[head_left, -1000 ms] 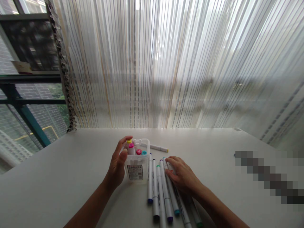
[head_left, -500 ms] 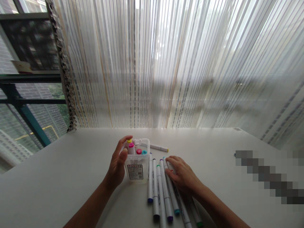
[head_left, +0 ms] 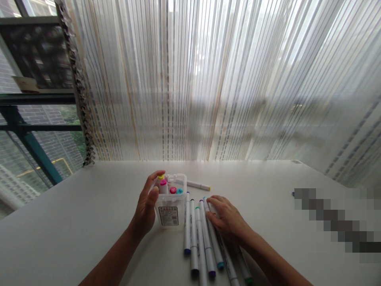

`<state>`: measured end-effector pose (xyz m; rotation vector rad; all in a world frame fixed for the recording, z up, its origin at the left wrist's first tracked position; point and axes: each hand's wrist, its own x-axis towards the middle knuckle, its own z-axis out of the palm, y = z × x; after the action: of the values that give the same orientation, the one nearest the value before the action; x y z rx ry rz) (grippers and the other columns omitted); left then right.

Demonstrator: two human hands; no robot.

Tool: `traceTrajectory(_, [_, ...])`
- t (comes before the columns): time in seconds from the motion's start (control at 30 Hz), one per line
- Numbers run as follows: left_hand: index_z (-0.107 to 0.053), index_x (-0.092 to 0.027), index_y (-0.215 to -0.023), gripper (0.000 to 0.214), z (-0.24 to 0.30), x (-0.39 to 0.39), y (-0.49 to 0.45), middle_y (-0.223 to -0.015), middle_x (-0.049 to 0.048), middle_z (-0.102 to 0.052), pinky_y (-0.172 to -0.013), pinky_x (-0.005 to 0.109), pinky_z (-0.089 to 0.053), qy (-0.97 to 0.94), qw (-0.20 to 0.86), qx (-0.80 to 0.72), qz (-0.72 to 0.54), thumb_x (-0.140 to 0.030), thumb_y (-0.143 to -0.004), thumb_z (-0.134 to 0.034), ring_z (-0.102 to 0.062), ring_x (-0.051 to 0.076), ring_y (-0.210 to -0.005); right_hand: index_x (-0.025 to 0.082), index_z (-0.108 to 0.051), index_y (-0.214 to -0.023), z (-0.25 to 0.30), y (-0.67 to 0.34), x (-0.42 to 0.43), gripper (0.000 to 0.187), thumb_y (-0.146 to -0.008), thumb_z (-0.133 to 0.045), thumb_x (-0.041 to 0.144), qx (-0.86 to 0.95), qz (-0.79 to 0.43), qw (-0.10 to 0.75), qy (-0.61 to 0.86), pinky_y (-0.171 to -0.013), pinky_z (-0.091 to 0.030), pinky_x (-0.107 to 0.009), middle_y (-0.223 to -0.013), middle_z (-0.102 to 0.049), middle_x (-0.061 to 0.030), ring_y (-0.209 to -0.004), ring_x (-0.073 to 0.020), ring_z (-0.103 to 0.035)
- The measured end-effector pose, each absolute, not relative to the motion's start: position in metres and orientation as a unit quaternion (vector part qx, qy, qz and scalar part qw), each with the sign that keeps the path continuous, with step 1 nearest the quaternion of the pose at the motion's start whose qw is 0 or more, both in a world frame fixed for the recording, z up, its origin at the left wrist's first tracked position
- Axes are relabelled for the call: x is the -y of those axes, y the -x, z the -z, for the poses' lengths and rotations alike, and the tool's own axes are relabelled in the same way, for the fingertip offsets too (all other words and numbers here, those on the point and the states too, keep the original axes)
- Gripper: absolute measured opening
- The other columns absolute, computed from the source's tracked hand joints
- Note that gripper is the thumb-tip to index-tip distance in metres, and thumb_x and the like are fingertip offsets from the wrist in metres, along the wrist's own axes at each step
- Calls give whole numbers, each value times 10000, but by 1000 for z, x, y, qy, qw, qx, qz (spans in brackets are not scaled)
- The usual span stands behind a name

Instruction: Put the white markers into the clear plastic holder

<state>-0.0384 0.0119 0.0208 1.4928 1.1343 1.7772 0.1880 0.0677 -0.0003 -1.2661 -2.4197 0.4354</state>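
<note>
Two hands are at work over the white counter (head_left: 98,222). The left hand (head_left: 145,210) has its grip curved around the left side of a clear plastic box (head_left: 182,214), thumb at the near corner and index finger reaching over the far part of the rim, so that the box is held between them. The right hand (head_left: 229,218) lies palm down on the row of white markers (head_left: 194,238), its fingers bent and their tips near the upper end of the marker with teal ends (head_left: 214,242); the palm covers what is beneath, so I cannot tell whether that grip is pinching a marker or merely resting on it. The box stands upright with a printed label (head_left: 168,215) on its front. Inside, markers with a yellow cap (head_left: 161,177) and a pink cap (head_left: 163,182) stand taller at the left, while a red cap (head_left: 173,190) and a light blue cap (head_left: 179,191) sit lower toward the right. Just behind the box, a yellow-ended marker (head_left: 198,185) lies on the counter.
</note>
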Motion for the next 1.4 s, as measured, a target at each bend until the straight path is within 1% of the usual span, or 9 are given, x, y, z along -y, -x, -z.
traceTrajectory(0.13, [-457,-206,-1150,540,-21,-12,39,-1044,58,-567,-674,291,-407,-550,274,-428,-663,-585,-766,-443,-558,208,-805,148,-556,-1104,-2,-187,-67,340,-784,-466,220,858,-159,184,453,-974,-333,-333,-1158,-542,-95,-1096,-217,-457])
traceTrajectory(0.33, [-446,-209,-1163,546,-21,-12,39,-1009,56,-577,-616,278,-407,-547,289,-424,-661,-582,-764,-449,-561,196,-746,133,-550,-1119,-2,-187,-66,349,-792,-470,228,857,-164,181,454,-978,-329,-334,-1171,-534,-102,-1106,-223,-446])
traceTrajectory(0.5, [-433,-222,-1177,514,-21,-12,38,-1004,47,-574,-608,270,-399,-556,288,-417,-659,-562,-792,-423,-551,178,-717,140,-569,-1082,0,-188,-71,312,-831,-404,226,853,-171,199,452,-961,-341,-332,-1122,-569,-95,-1073,-214,-477])
traceTrajectory(0.57, [-433,-228,-1179,510,-21,-12,38,-1021,45,-566,-630,273,-400,-558,286,-419,-657,-563,-794,-418,-550,182,-737,131,-571,-1081,1,-189,-73,319,-840,-379,216,847,-171,206,458,-956,-344,-330,-1106,-582,-98,-1064,-212,-488])
traceTrajectory(0.7, [-444,-236,-1172,504,-20,-13,39,-1069,47,-547,-700,283,-394,-560,276,-420,-659,-565,-791,-426,-549,211,-849,120,-585,-1065,2,-190,-76,320,-835,-376,196,838,-167,209,476,-933,-360,-318,-1067,-602,-103,-1027,-208,-514])
traceTrajectory(0.83, [-448,-248,-1168,496,-20,-12,39,-1082,43,-550,-701,284,-396,-557,279,-422,-658,-570,-791,-424,-552,216,-870,117,-595,-1048,4,-191,-75,310,-819,-399,190,839,-162,218,472,-926,-363,-310,-1055,-607,-105,-1018,-206,-520])
traceTrajectory(1.0, [-471,-237,-1153,516,-18,-14,41,-1082,50,-562,-759,303,-401,-544,275,-430,-666,-583,-771,-447,-548,232,-921,125,-594,-1044,4,-192,-74,305,-807,-408,175,842,-163,210,470,-923,-360,-308,-1059,-605,-103,-1021,-202,-516])
traceTrajectory(1.27, [-467,-224,-1155,548,-18,-14,41,-1024,57,-590,-672,296,-423,-539,290,-426,-667,-590,-748,-472,-578,228,-830,149,-590,-1038,1,-189,-70,295,-801,-413,162,849,-157,199,464,-932,-343,-296,-1070,-594,-93,-1038,-194,-501])
traceTrajectory(1.4, [-461,-229,-1160,551,-17,-15,42,-1015,56,-588,-669,299,-423,-537,294,-424,-668,-596,-748,-464,-577,224,-808,145,-588,-1035,2,-189,-70,292,-800,-415,160,851,-157,199,461,-938,-337,-289,-1072,-589,-89,-1041,-195,-494])
